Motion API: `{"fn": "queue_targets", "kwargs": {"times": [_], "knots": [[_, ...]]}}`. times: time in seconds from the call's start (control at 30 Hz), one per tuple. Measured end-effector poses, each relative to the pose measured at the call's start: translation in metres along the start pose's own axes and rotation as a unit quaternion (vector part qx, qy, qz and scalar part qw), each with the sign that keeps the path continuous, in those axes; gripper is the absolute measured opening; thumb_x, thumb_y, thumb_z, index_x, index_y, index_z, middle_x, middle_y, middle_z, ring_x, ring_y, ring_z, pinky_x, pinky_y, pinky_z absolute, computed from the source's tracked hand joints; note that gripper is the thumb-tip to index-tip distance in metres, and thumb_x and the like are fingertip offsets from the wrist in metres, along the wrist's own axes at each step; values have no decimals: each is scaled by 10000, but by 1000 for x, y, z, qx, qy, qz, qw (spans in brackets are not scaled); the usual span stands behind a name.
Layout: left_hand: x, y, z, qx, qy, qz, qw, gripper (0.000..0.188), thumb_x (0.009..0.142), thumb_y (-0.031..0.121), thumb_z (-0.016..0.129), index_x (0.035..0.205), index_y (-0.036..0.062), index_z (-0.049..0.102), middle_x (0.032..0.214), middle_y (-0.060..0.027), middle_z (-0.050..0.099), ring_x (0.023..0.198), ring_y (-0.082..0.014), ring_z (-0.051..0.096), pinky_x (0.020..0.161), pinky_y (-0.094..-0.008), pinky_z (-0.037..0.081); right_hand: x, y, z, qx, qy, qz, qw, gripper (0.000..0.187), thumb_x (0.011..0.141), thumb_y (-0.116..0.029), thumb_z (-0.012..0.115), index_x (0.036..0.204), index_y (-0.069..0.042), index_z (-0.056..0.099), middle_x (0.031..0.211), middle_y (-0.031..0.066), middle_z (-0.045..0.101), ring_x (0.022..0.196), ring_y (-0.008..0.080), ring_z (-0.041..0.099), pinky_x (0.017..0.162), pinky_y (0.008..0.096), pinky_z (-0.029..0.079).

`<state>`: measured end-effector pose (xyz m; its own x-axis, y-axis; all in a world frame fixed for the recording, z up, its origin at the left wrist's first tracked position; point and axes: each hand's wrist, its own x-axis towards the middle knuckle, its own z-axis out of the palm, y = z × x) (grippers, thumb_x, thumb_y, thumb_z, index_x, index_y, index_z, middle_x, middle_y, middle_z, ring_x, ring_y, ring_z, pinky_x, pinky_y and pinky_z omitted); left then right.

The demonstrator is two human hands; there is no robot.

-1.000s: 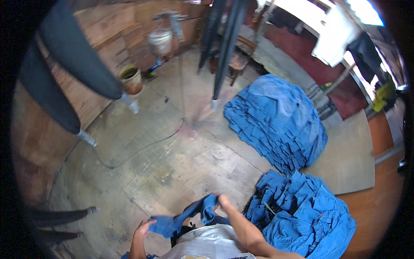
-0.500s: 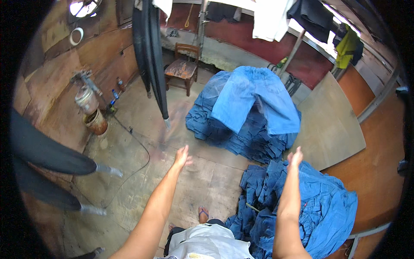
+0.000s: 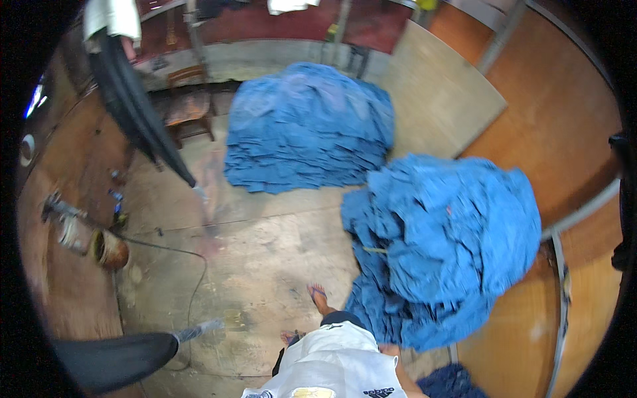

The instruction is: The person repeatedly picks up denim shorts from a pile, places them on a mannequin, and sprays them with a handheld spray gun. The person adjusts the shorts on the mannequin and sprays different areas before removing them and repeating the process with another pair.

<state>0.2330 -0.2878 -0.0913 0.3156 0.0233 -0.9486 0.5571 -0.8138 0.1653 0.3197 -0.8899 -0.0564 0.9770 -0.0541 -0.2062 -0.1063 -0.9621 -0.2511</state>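
My right arm hangs down beside my white shirt (image 3: 332, 365). Only a bit of my right hand (image 3: 390, 349) shows at the shirt's edge, close to the near heap, and its fingers cannot be made out. Out of sight is my left hand. That near heap of blue denim garments (image 3: 458, 225) lies loose and rumpled at the right, with a pale strip (image 3: 375, 250) sticking out of its left side. Farther off, a neater stack of blue denim (image 3: 308, 132) rises from the floor, its layers showing at the front.
Black padded forms (image 3: 133, 106) with pale tips hang at the far left; another (image 3: 119, 358) juts in at the lower left. A wooden chair (image 3: 188, 109), a rusty bucket (image 3: 110, 251) and a dark cable (image 3: 199, 292) are leftward. A board (image 3: 444, 93) leans behind the heaps.
My outstretched arms have dropped; the left has left the view. The blue trousers spread above the far stack now lie over its top. My view has turned right and downward.
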Motion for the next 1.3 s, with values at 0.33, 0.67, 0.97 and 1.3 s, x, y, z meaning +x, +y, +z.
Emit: {"fn": "queue_targets", "kwargs": {"times": [0.33, 0.67, 0.97, 1.3], "knots": [[80, 111, -174, -164, 209, 51, 963, 397, 984, 338, 520, 838, 1, 672, 752, -143, 661, 685, -261, 637, 650, -425, 489, 203, -40, -380, 45, 521, -2, 853, 357, 872, 3, 623, 1227, 4, 584, 1255, 229, 571, 1171, 414, 554, 999, 455, 455], [37, 425, -229, -370, 133, 312, 865, 347, 1026, 338, 564, 1172, 28, 621, 1024, -127, 720, 854, -217, 693, 743, -356, 554, 138, 194, -325, 462, 506, 370, 627, 922, 841, -509, 753, 1428, 105, 394, 1451, 273, 467, 1362, 393, 416, 1128, 487, 328], [26, 495, -166, -373, 58, 287, 880, 246, 1022, 245, 588, 1082, 13, 647, 964, -106, 732, 766, -183, 688, 704, -333, 548, 143, 142, -457, 322, 683, 297, 584, 337, 821, -21, 720, 1113, 50, 568, 1059, 124, 621, 948, 233, 578, 910, 378, 467], [-231, 660, -248, -498, -19, 633, 593, 639, 1022, 499, 505, 1409, -9, 488, 1287, -180, 634, 1115, -218, 650, 953, -354, 522, 203, -110, -478, 389, 304, -331, 804, 378, 631, 40, 737, 864, -69, 460, 1235, 236, 670, 1028, 310, 721, 791, 345, 579]]}}
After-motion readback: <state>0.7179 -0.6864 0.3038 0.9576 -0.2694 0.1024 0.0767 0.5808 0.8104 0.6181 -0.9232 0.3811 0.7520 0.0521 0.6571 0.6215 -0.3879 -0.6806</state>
